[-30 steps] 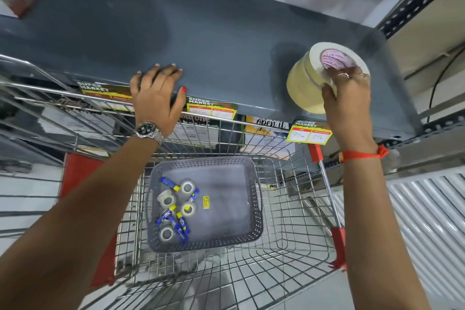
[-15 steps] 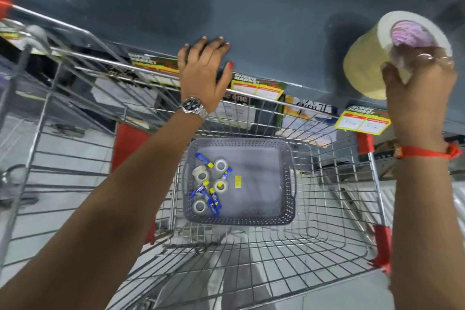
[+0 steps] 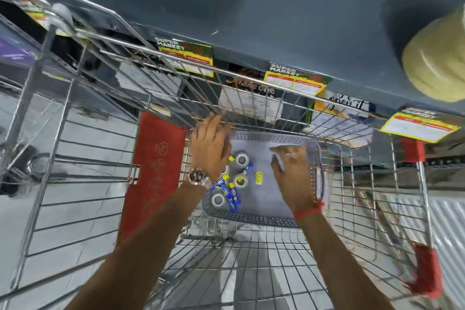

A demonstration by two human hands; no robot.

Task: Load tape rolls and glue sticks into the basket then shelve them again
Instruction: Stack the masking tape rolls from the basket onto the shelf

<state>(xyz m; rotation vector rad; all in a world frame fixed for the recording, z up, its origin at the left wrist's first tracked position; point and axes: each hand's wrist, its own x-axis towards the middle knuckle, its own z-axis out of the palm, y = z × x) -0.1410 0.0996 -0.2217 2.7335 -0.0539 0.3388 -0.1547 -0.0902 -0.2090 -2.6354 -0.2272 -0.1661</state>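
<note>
Grey perforated basket (image 3: 264,218) sits in the wire cart (image 3: 251,259), small tape rolls (image 3: 240,180) and blue glue sticks (image 3: 232,195) bunched at its left. Both hands have dropped from the shelf (image 3: 276,20) into it: left hand (image 3: 210,145) and right hand (image 3: 293,171) spread, holding nothing. Big tan roll (image 3: 435,63) now sits released on the shelf, so small items go next, probably.
</note>
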